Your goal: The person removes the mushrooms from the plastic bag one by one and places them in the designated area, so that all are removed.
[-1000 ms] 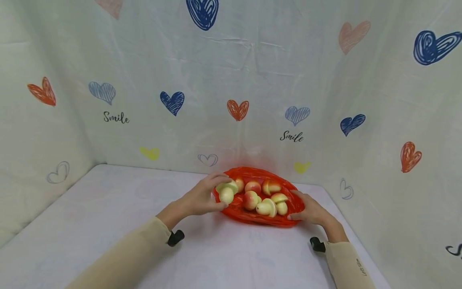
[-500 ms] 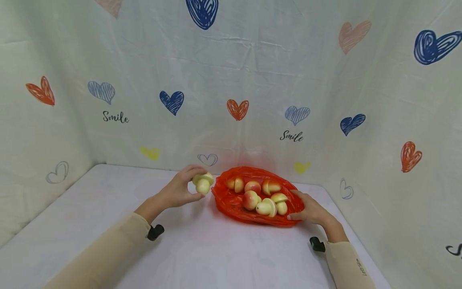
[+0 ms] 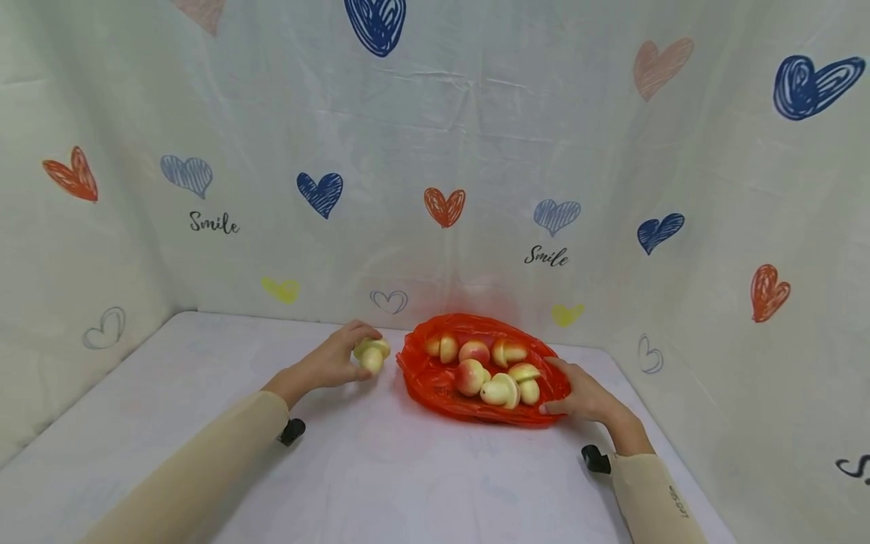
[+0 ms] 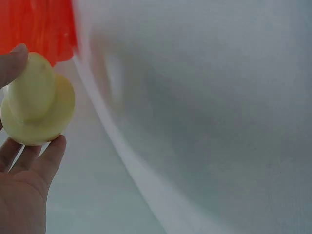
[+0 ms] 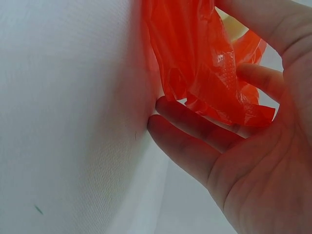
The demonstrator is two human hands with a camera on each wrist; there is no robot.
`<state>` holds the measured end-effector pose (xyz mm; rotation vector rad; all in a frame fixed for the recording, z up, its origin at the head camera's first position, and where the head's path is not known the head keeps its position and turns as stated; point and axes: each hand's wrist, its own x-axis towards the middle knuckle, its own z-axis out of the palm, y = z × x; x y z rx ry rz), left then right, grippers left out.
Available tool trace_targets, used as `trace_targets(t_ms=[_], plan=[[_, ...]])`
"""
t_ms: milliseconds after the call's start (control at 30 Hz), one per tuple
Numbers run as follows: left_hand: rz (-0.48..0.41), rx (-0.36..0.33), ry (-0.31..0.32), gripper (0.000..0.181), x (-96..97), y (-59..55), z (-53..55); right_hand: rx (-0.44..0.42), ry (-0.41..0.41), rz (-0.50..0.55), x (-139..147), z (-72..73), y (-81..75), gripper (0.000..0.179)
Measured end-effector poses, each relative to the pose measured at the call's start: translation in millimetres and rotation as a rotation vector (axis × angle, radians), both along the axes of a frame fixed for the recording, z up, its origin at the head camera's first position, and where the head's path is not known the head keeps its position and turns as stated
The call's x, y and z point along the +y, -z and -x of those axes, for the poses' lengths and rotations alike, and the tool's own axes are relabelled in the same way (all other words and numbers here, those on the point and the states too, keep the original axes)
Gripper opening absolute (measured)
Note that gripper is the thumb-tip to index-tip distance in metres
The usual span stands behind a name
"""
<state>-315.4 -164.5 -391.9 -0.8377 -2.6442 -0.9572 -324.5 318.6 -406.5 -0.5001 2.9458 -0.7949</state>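
In the head view my left hand [image 3: 337,358] holds a pale yellow mushroom [image 3: 371,355] low over the table, left of the red plastic bag [image 3: 445,403]. The left wrist view shows the thumb on the stem of this mushroom [image 4: 31,97] and fingertips against its cap. My right hand [image 3: 584,393] grips the bag's right edge. In the right wrist view the bag's crumpled rim [image 5: 204,73] lies between the thumb and fingers. Several mushrooms, some with reddish caps [image 3: 470,376], lie inside the open bag.
A white-covered table [image 3: 408,483] carries the bag near its back edge. Behind and at the sides hangs a pale curtain [image 3: 381,249] printed with hearts and lettering. Small black devices [image 3: 292,431] sit at both wrists.
My left hand has carried the pale mushroom out of the bag to the left, then lowered it slightly toward the table. The right hand stays at the bag's edge.
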Motion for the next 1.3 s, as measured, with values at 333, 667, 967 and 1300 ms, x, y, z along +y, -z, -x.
trace_targets(t_ms=[333,667,967,1300], plan=[[0.085,-0.057,-0.024,0.054,0.8,9.3,15.5,-0.023,0.012,0.001,-2,-1.4,0.2,0.101],[0.126,-0.116,-0.031,0.066,-1.6,8.2,19.9,-0.030,0.021,-0.007,-2,2.1,2.1,0.098],[0.125,-0.192,-0.066,0.066,-1.7,11.7,25.5,-0.036,0.025,-0.007,-1,2.3,1.7,0.098],[0.116,-0.214,-0.065,0.063,-0.3,10.7,22.5,-0.034,0.016,-0.011,-3,1.2,1.1,0.098]])
